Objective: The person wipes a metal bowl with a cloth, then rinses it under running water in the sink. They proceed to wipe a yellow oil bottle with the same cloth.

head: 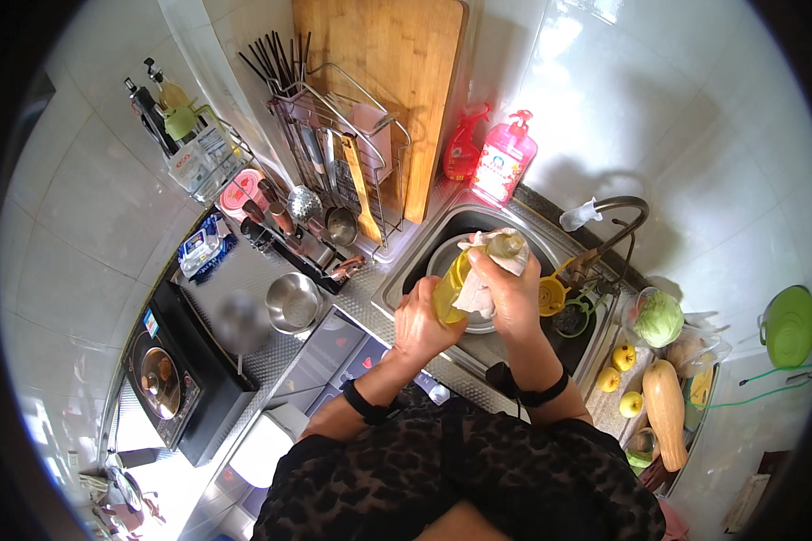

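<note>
Above the sink (390,292), a bottle of yellow liquid (449,291) is tilted, its capped neck towards the upper right. My left hand (423,321) is closed around its lower part. My right hand (511,291) grips a pale cloth (475,297) that is wrapped against the bottle's upper part and neck. Beneath the hands, a round metal basin (440,260) sits in the sink, partly hidden by the bottle and the forearms. The tap (626,203) stands to the right, with a white cover on its spout.
Yellow and green strainers (551,295) are by the tap. Pink pump (504,162) and red spray bottles (465,149) stand behind the sink. On the left are a utensil rack (399,182), a steel bowl (294,303) and a cooker (169,385). A cabbage (658,320), yellow apples (609,379) and a squash (664,412) lie right.
</note>
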`<action>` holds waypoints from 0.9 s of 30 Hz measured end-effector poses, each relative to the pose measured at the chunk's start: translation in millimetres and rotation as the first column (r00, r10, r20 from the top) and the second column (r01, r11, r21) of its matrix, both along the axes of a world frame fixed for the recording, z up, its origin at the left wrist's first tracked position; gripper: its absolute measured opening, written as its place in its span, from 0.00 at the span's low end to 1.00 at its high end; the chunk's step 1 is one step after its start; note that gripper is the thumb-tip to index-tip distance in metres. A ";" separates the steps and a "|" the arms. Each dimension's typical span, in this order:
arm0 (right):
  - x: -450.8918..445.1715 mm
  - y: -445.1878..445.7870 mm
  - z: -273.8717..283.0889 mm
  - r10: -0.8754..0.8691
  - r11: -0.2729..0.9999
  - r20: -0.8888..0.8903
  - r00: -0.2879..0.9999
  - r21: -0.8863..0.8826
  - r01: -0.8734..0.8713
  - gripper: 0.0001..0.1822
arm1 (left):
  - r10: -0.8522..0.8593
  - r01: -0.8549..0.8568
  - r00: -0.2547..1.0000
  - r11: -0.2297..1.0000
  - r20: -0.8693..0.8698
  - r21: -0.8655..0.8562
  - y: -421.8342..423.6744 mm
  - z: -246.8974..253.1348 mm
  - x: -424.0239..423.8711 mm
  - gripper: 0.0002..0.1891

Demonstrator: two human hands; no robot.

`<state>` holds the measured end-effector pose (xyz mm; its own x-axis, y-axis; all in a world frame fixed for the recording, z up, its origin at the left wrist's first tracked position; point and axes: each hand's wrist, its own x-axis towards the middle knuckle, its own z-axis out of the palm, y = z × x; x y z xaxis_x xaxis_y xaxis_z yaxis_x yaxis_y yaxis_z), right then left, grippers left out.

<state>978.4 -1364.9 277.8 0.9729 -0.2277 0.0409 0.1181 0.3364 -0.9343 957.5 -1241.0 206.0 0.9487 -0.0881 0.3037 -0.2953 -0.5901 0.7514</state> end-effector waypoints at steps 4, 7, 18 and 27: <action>-4.7 -4.9 2.8 0.096 0.995 0.010 0.995 -0.010 -0.096 0.12 | -0.147 0.145 0.982 0.989 -0.116 -0.028 10.1 2.4 2.3 0.25; -0.6 -21.1 8.0 0.354 0.935 0.097 0.930 -0.043 -0.352 0.12 | -0.459 0.384 0.855 0.873 -0.241 -0.300 23.3 6.4 8.3 0.26; 7.0 -27.5 23.8 0.652 0.740 0.121 0.748 0.114 -0.663 0.20 | -0.976 0.296 0.162 0.189 -0.146 -0.936 27.0 -3.2 16.8 0.35; 5.3 -24.5 30.6 0.066 0.995 0.063 0.996 0.077 -0.070 0.11 | -0.185 0.189 0.976 0.982 0.114 -0.028 6.4 10.8 -5.0 0.52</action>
